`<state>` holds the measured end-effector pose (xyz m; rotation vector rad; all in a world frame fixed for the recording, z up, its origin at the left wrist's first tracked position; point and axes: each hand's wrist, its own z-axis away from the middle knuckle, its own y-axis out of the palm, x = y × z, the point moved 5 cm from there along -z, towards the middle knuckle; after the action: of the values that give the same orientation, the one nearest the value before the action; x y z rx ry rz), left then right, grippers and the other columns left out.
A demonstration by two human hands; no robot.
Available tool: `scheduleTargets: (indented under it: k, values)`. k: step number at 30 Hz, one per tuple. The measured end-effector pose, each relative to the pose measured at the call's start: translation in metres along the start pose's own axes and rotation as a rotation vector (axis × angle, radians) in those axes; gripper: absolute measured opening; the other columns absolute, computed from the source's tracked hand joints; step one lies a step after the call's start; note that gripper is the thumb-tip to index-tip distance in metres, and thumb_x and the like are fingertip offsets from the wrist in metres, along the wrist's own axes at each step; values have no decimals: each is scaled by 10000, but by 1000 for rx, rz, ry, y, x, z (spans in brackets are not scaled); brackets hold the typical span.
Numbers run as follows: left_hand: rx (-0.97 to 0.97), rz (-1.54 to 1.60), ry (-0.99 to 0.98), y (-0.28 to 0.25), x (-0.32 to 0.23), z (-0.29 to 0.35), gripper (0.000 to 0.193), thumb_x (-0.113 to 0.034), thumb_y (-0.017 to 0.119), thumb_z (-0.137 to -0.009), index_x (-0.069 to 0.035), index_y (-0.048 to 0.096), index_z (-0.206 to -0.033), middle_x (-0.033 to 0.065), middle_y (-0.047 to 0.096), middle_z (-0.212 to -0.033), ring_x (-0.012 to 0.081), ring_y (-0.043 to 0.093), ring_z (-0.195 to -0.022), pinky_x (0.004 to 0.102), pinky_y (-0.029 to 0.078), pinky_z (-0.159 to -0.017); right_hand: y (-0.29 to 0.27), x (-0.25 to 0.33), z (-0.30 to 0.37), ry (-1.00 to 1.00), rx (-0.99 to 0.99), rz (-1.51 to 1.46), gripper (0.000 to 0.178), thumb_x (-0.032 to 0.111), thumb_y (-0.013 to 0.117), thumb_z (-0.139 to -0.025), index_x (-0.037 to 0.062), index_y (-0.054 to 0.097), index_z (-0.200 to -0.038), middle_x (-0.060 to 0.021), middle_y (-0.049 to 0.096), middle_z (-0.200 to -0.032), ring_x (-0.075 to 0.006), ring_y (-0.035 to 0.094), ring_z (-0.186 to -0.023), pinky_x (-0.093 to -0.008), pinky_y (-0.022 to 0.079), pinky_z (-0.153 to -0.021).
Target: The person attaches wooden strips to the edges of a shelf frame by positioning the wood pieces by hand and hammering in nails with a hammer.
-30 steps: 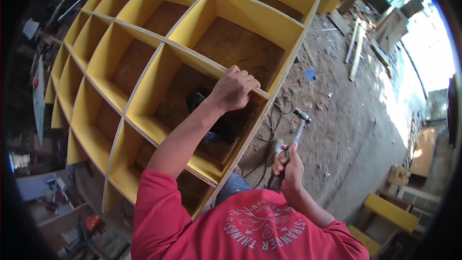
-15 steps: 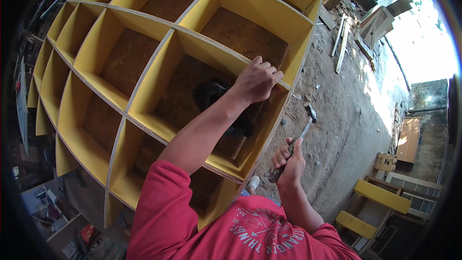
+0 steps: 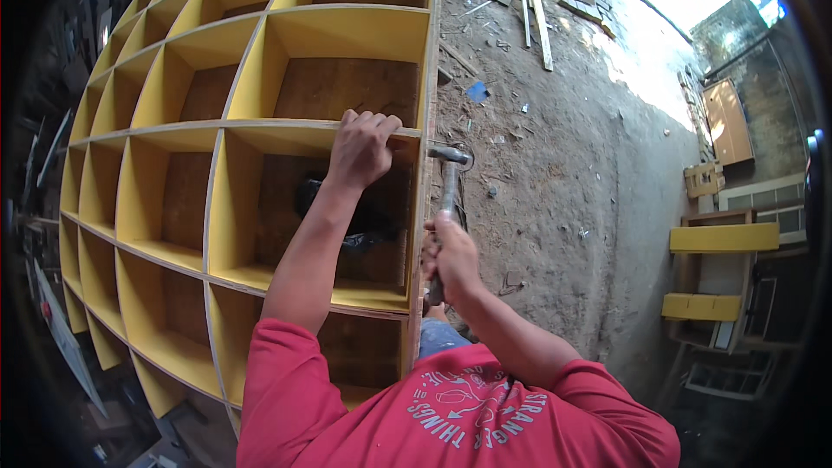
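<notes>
A large yellow wooden shelf unit (image 3: 347, 32) with many square compartments fills the left and centre. My left hand (image 3: 362, 149) is closed over the front edge of a divider (image 3: 286, 124), near the unit's right side. In my right hand (image 3: 452, 256) is a hammer (image 3: 449, 191), gripped by its handle. Its metal head is at the outer face of the right side panel (image 3: 425, 87), level with that divider; whether it touches cannot be made out. A black plastic bag (image 3: 368, 238) lies in the compartment behind my left forearm, partly hidden.
To the right runs a dirt floor (image 3: 555, 173) strewn with debris and a blue scrap (image 3: 477, 92). Long wood strips (image 3: 539, 22) lie farther off. Yellow boards (image 3: 724, 237) and a window frame (image 3: 763, 199) stand at the right, beside a wooden panel (image 3: 728, 121) on the wall.
My view has turned, so the shelf unit stands straighter. The hammer has come in from the right to the side panel. My left hand remains on the divider's edge.
</notes>
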<state>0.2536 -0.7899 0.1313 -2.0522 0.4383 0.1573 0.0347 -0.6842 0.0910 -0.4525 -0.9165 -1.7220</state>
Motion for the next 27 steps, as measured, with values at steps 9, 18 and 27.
scheduleTargets:
  k: [9,18,27]
  values:
    - [-16,-33,5,1,-11,0,219,-282,803,-872,-143,699,-1005,41,720,-882,248,668,-874,420,429,-842,-8,5,-5,-29,32,-28,318,397,431,-1157,97,476,-1063,5,461,-695,-119,460,-496,-307,428,-427]
    - [44,-7,-3,4,-9,-3,218,-195,801,-850,-121,724,-1040,50,740,-929,262,675,-895,420,434,-855,-14,20,-9,-50,-77,-81,328,406,482,-1136,92,503,-1047,24,426,-678,-106,440,-486,-299,418,-429]
    - [47,-18,2,6,-8,-4,181,-204,781,-867,-130,706,-1014,43,730,-902,253,666,-877,414,425,-831,-28,26,-4,-107,-257,-311,337,399,470,-1144,74,512,-1064,25,408,-675,-101,427,-489,-292,406,-441]
